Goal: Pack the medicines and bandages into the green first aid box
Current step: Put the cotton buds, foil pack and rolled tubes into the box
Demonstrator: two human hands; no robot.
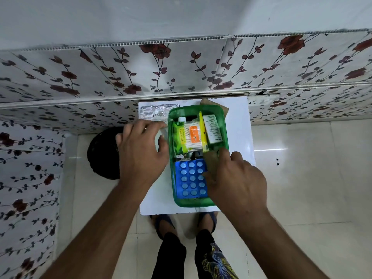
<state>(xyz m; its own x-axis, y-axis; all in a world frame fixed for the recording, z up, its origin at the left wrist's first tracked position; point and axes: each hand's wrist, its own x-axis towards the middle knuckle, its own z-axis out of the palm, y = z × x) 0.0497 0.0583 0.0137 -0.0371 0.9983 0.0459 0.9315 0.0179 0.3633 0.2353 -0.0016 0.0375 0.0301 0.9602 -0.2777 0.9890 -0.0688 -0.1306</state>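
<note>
The green first aid box sits on the white bench, holding a blue blister pack and cotton swabs. The right hand reaches in, grip loosely spread. The left hand curls beside the box; whether it pinches anything is unclear.

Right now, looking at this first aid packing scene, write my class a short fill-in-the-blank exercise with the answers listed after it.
1. The blister pack with round tablets, lying in the box, is ____ in colour.
2. The first aid box is made of see-through ____ plastic.
3. The silver foil strip lies ____ the box, on the white table.
4. The right hand reaches ____ the box.

Answers: blue; green; outside; into
</note>
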